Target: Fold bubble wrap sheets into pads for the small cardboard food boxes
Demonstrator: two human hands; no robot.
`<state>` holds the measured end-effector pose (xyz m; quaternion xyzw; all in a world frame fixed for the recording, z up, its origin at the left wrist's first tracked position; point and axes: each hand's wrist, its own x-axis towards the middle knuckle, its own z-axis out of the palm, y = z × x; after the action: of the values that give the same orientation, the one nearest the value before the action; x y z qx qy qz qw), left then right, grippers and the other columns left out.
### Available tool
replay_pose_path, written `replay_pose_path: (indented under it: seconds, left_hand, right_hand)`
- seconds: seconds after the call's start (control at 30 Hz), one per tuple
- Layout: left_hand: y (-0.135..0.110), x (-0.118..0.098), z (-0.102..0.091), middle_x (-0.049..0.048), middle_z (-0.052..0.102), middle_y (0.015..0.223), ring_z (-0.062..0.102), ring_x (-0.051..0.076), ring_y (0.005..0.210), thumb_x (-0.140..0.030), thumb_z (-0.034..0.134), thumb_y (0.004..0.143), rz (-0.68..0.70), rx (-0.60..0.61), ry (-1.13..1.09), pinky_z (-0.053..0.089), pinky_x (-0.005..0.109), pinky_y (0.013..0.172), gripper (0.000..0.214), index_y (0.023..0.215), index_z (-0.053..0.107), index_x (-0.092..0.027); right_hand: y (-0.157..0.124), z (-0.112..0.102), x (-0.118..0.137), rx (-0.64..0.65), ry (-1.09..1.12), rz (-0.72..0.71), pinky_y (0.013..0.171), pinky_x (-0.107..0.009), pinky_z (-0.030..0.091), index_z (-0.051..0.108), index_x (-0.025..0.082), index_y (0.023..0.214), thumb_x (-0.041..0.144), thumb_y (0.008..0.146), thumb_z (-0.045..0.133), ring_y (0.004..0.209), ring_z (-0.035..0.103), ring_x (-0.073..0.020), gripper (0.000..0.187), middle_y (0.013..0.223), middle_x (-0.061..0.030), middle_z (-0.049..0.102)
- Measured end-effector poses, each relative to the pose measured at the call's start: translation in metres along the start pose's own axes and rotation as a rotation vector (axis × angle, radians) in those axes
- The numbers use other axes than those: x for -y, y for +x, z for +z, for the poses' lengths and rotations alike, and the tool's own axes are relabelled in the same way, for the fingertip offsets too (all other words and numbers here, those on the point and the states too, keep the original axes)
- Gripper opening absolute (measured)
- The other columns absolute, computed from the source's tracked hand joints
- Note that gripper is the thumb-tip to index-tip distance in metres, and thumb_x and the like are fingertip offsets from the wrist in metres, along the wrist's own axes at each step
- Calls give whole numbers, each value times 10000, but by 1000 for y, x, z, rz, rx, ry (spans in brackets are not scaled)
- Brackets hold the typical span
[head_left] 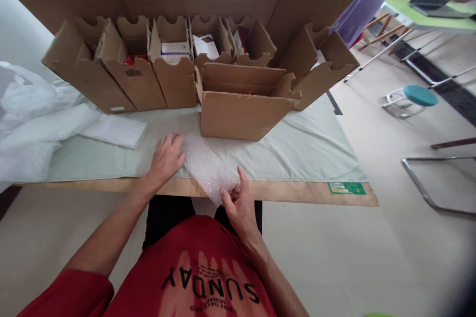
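A bundle wrapped in clear bubble wrap [208, 166] lies across the near edge of the table [297, 193]. My left hand [166, 158] rests flat on its far end, fingers spread against the wrap. My right hand [238, 203] pinches the near end of the wrap at the table edge, thumb up. What is inside the wrap is hidden. An open brown cardboard box [241, 109] stands just behind the bundle.
A row of several open cardboard boxes [148, 59] with small packages lines the back. Loose bubble wrap and foam sheets [40, 119] pile at the left. A pale cloth [308, 148] covers the table. A teal stool [418, 96] and metal frames stand on the floor to the right.
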<state>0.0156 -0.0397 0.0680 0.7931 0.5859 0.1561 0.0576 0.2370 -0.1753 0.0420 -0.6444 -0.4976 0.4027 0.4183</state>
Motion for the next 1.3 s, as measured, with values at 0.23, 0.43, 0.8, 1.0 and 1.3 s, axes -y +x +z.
replay_pose_path:
  seconds: [0.23, 0.43, 0.8, 1.0, 1.3]
  left_hand:
    - [-89, -39, 16, 173, 544, 1491, 416, 344, 1466, -122, 585, 817, 424, 35, -290, 363, 570, 1196, 536, 1350, 601, -176]
    - [-89, -51, 38, 144, 687, 1337, 593, 298, 1317, -115, 546, 876, 308, -48, -403, 427, 553, 1144, 418, 1265, 678, -197]
    - [-88, -36, 22, 88, 781, 1054, 715, 219, 998, -333, 540, 951, -117, -12, -852, 565, 345, 920, 271, 1027, 762, -197]
    - [-79, -37, 22, 47, 760, 862, 689, 188, 812, -362, 560, 914, -228, 18, -798, 555, 294, 795, 263, 970, 741, -180]
    - [-63, -32, 34, 83, 777, 887, 716, 224, 805, -261, 608, 895, -216, -136, -439, 559, 340, 820, 309, 1165, 717, -155]
  right_hand:
    - [1, -5, -5, 53, 89, 5, 530, -253, 497, 307, 230, 1566, 372, 928, 598, 557, 557, -109, 715, 790, 54, 523]
    - [-13, 0, 10, 95, 276, 20, 552, -261, 544, 298, 276, 1565, 353, 938, 607, 560, 584, -108, 703, 781, 59, 536]
    - [37, -22, 4, 199, 72, -100, 558, -277, 531, 459, 287, 1473, 346, 787, 736, 766, 659, -154, 743, 1409, -147, 581]
    - [58, 2, 10, 211, 101, -26, 502, -271, 481, 648, 210, 987, 467, 826, 653, 501, 579, -124, 304, 834, -25, 710]
    - [63, 15, 13, 83, -167, -51, 521, -270, 443, 632, 223, 853, 412, 864, 546, 581, 629, -182, 208, 703, -26, 675]
